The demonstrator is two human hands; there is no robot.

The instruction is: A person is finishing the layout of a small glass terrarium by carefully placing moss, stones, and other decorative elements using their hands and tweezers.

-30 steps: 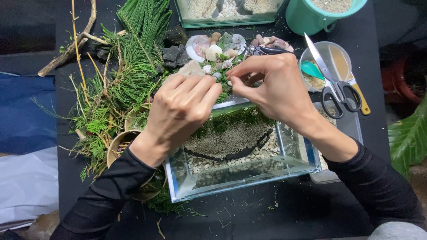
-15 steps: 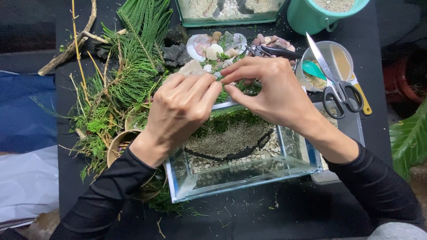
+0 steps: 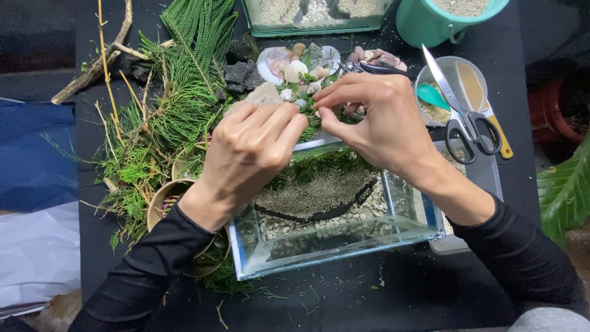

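Note:
A small glass tank (image 3: pixel 344 246) stands on the black table, holding pale gravel, dark soil and a strip of green moss (image 3: pixel 319 166) along its back. Both hands hover over the tank's far edge. My left hand (image 3: pixel 249 154) has its fingers curled together, fingertips near a pale rock (image 3: pixel 263 95). My right hand (image 3: pixel 381 123) pinches something small and green between thumb and fingers, close to the left fingertips. What the left hand holds is hidden.
Green fern cuttings (image 3: pixel 178 98) and twigs lie left of the tank, with brown pots (image 3: pixel 163 203) beneath. Behind are a plate of shells (image 3: pixel 298 58), dark stones (image 3: pixel 239 74), scissors (image 3: pixel 461 110) over a round clear container, a teal bucket (image 3: pixel 442 21) and another glass tank (image 3: pixel 319 15).
The hands have stayed almost still over the tank's back edge; the right fingers have closed a little toward the left fingertips.

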